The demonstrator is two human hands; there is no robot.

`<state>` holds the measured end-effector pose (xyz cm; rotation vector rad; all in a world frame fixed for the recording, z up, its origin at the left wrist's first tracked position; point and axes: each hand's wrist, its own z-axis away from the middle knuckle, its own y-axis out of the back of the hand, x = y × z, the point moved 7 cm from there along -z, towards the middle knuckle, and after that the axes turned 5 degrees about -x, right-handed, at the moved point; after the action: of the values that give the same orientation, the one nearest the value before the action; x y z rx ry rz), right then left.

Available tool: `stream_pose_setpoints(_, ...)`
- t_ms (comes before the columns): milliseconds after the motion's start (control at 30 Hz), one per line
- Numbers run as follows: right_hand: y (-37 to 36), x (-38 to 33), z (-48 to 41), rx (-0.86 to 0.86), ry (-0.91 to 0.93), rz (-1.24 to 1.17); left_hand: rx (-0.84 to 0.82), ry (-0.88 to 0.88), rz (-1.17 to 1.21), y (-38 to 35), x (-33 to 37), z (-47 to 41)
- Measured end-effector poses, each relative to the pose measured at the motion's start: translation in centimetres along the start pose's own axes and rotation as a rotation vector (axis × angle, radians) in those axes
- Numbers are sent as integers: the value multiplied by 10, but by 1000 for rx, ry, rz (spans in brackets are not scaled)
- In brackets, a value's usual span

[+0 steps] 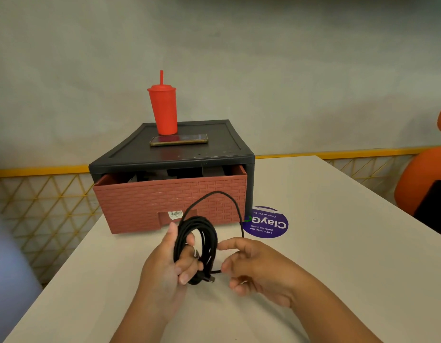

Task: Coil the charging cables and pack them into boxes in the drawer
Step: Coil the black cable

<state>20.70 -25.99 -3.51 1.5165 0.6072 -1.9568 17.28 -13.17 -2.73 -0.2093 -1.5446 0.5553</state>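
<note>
Head-worn view, forward and down

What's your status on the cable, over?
Left hand grips the cable coil. Right hand pinches its loose tail. Drawer only partly open.

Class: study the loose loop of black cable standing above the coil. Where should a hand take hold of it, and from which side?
Pinch the loose loop on its right descending stretch, coming from the right; that strand hangs free, while the left hand grips the coil at its left.
</note>
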Motion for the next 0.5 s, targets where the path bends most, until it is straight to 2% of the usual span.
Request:
stream_pose_setpoints(67,-7,-3,0,8,9,-45,14,-5,-17,5,2,-1)
stream_pose_setpoints(133,-16,-6,0,28,32,8,11,-19,-95,5,2,-1)
stream_pose_setpoints(267,-14,-15,1,245,212,203,-20,-77,-272,0,3,1)
stream_pose_setpoints(333,-11,-18,5,318,284,217,-41,-105,-357,-6,4,4)
stream_pose_setpoints(500,-22,-17,3,253,294,220,-54,-85,-326,-14,-1,5)
